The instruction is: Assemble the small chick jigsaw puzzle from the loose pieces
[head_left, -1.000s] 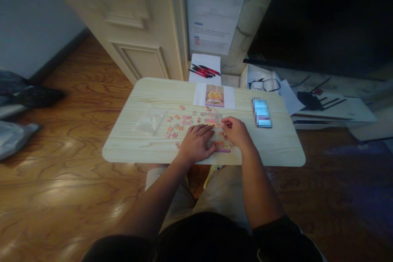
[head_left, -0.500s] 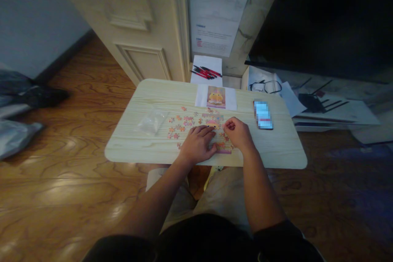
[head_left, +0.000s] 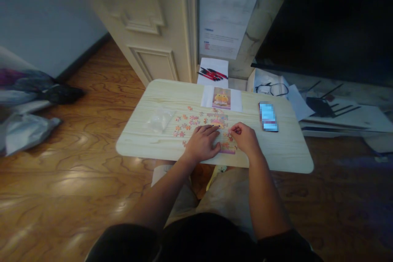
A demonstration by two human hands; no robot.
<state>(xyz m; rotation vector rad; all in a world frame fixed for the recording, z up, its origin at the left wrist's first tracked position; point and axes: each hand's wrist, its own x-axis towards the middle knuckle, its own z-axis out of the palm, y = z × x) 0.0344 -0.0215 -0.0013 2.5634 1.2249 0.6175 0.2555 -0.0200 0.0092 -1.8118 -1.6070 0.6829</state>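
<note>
A partly joined jigsaw puzzle (head_left: 219,122) lies on a small pale wooden table (head_left: 285,151). My left hand (head_left: 202,143) rests flat on the puzzle's near part, fingers spread. My right hand (head_left: 245,137) sits just right of it, thumb and fingers pinched together at the puzzle's right edge, apparently on a small puzzle piece (head_left: 231,131) that is too small to make out. Loose puzzle pieces (head_left: 184,125) lie scattered left of the hands. A reference picture (head_left: 221,98) of a yellow figure lies on white paper at the table's far edge.
A clear plastic bag (head_left: 159,119) lies on the table's left part, a phone (head_left: 268,116) on its right. Beyond the table are red and black pens (head_left: 213,74) on paper, glasses (head_left: 272,89), papers and a door. Bags (head_left: 24,131) lie on the wooden floor at the left.
The view has shifted, so the table sits further right in the picture. My right hand has drawn back slightly toward me along the puzzle's right edge. My left hand stays on the puzzle.
</note>
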